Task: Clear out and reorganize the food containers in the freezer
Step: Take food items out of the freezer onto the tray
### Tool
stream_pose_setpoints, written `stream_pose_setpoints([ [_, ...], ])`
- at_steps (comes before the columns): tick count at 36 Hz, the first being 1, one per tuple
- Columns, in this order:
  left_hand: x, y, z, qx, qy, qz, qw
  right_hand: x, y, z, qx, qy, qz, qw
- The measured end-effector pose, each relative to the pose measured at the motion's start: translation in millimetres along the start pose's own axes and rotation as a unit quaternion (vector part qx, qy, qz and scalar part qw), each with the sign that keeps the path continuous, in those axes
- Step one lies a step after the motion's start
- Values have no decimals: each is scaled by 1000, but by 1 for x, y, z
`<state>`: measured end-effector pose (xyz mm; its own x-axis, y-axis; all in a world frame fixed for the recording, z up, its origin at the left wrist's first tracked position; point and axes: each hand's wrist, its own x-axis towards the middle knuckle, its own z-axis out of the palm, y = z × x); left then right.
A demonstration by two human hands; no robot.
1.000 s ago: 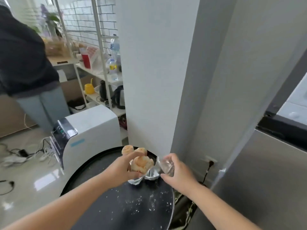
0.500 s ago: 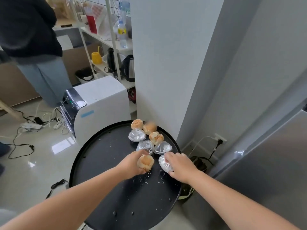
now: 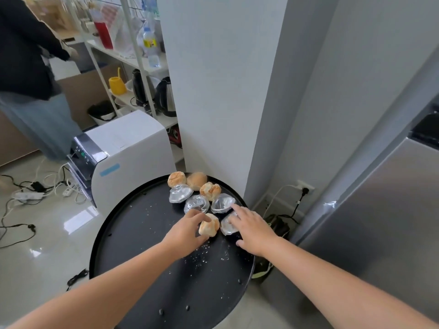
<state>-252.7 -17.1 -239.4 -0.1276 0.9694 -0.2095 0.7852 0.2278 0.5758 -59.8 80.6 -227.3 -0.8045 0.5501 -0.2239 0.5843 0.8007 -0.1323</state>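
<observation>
A steel-grey appliance front (image 3: pixel 389 222), probably the freezer, is filling the right side of the view, and a white pillar (image 3: pixel 221 86) is standing behind the table. A round black table (image 3: pixel 133 252) is being looked down on, dusted with pale crumbs near its middle. To its left a white machine (image 3: pixel 128 148) is sitting on the glossy floor, and a white wire shelf (image 3: pixel 133 58) with kettles and bottles is seen behind it; a second person in dark top and jeans (image 3: pixel 26 74) is standing at far left.

At the table's far edge three pastries (image 3: pixel 187 180) are being shown in a loose cluster, with three empty clear plastic cups (image 3: pixel 197 203) just in front of them. A fourth pastry (image 3: pixel 209 224) is being gripped by the left hand (image 3: pixel 186 231), thumb and fingers curled around its left side as it rests on or just above the tabletop; which cannot be told. Just beside it on the right, a fourth clear cup (image 3: pixel 228 226) is being touched by the right hand (image 3: pixel 253 226), whose fingers are spread flat over it rather than closed.
</observation>
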Motion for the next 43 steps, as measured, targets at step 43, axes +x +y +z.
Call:
stream_pose_setpoints([
  [43, 5, 498, -119, 118, 209, 630, 739, -356, 140, -311, -90, 446, 327, 828],
])
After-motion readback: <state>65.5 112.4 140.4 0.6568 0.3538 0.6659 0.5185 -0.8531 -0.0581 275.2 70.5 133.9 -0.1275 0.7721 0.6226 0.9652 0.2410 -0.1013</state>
